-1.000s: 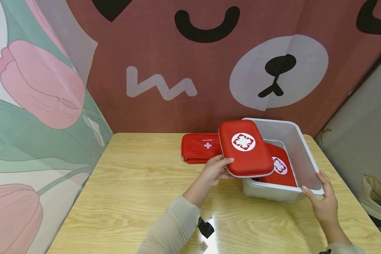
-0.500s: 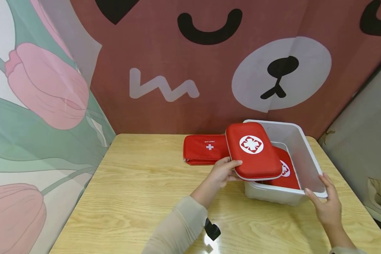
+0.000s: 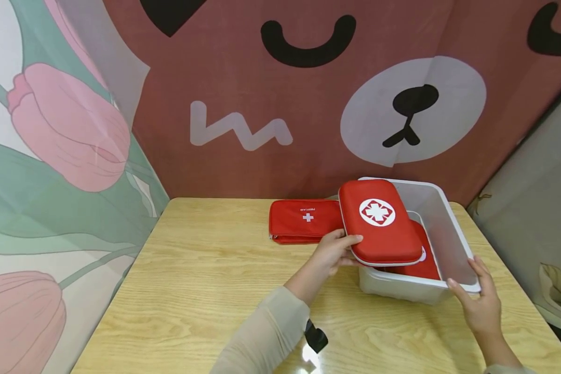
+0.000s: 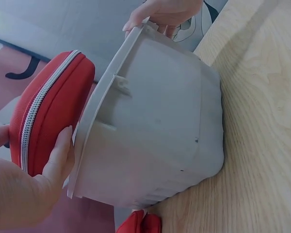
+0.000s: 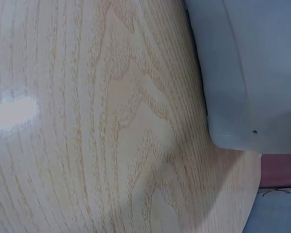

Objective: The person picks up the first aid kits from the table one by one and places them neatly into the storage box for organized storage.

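My left hand (image 3: 333, 251) grips the near left corner of a red zippered first aid case (image 3: 381, 244), thumb on top and fingers beneath. The case, with a white round emblem, is held over the left side of a light grey plastic bin (image 3: 397, 286). In the left wrist view the case's zipper (image 4: 36, 114) runs along its edge, just outside the bin's rim. My right hand (image 3: 482, 306) holds the bin's near right corner, thumb on the front rim. Inside the bin lies another red case (image 3: 423, 270), mostly covered by the held one.
A flat red first aid pouch (image 3: 304, 222) with a white cross lies on the wooden table (image 3: 191, 291), left of the bin. A printed cloth backdrop (image 3: 243, 171) rises behind the table's back edge. A black object (image 3: 316, 336) shows near the left sleeve.
The left hand has carried the red case to the right, further over the bin, covering more of the case inside. The right hand stays on the bin's corner.
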`<state>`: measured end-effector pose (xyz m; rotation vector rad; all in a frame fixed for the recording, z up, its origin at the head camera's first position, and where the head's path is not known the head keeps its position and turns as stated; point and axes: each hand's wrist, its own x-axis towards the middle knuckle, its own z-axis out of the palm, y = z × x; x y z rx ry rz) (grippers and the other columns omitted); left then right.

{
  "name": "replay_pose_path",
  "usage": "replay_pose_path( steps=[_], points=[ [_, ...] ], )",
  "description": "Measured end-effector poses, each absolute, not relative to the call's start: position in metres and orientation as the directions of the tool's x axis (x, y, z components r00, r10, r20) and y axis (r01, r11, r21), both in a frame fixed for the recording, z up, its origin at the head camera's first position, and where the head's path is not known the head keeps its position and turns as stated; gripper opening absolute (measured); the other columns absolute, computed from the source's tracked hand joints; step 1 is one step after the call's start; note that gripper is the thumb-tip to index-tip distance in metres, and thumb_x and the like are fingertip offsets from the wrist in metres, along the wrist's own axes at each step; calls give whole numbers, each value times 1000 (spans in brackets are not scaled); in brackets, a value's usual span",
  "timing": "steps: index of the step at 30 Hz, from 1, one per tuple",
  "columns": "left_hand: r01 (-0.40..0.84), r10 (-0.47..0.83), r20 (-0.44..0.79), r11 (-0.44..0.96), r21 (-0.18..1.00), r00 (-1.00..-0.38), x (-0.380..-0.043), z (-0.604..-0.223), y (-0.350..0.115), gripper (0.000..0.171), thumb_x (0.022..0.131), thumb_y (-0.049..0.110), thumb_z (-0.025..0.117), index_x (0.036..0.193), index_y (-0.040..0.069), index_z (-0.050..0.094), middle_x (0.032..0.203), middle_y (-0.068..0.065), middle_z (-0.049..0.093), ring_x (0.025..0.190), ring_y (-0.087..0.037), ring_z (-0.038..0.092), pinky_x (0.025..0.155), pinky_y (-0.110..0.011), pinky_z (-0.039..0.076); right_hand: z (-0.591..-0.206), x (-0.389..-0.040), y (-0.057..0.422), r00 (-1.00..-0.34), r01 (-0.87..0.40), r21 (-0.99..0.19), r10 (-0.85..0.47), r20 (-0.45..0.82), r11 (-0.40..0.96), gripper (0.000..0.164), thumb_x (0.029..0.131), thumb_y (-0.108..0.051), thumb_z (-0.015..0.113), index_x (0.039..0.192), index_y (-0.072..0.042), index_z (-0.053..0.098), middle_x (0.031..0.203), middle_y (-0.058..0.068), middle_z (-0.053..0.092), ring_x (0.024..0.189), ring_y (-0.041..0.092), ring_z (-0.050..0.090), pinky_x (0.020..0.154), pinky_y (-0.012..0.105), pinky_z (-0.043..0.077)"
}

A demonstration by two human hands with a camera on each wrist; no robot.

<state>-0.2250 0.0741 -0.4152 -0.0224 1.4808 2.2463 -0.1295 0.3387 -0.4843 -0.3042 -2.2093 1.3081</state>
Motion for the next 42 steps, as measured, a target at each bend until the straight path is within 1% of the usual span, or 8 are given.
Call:
replay_pose_path(
  steps=[7,14,23,32,36,42],
  points=[
    [-375,361,-253,-324,869,-898,-226,-410,83,22,78,10,62,96,0,54,81,-15,62,67,-29,61,57,-42,49,-484,-129,339,-822,-96,-861,448,351,499,60,75,5,58,130,-5,36,138,3,27,119,-2,23,97,15,14],
    [-380,342,-278,-282,881,-898,-229,-406,91,22,77,13,64,93,2,54,76,-14,62,62,-25,61,54,-40,50,-482,-129,340,-822,-108,-858,440,362,503,60,76,3,57,130,-7,36,138,0,27,119,-2,22,97,16,13],
    [-410,362,-302,-269,872,-882,-227,-400,102,21,77,9,63,94,2,53,78,-14,62,71,-32,61,57,-44,49,-482,-128,339,-823,-112,-861,439,360,496,60,75,4,57,130,-7,36,137,-1,28,119,-1,23,97,16,14],
    [-409,353,-310,-251,878,-883,-226,-402,115,19,76,7,64,92,4,53,75,-12,62,69,-32,61,57,-45,49,-482,-128,338,-827,-100,-866,443,346,490,60,75,3,57,130,-8,36,137,-4,28,119,-2,23,97,16,14],
    [-394,334,-314,-206,896,-889,-226,-403,123,20,76,6,64,92,4,54,75,-11,60,70,-31,60,57,-47,48,-482,-129,339,-824,-94,-868,452,343,487,60,75,4,57,130,-8,36,138,-1,28,119,-1,23,97,16,14],
    [-367,282,-334,-72,928,-900,-225,-402,134,20,74,7,65,90,4,53,71,-7,55,64,-24,58,54,-46,48,-482,-130,338,-820,-95,-879,463,335,468,61,74,6,57,130,-7,37,137,0,28,119,0,23,97,16,14]
  ],
)
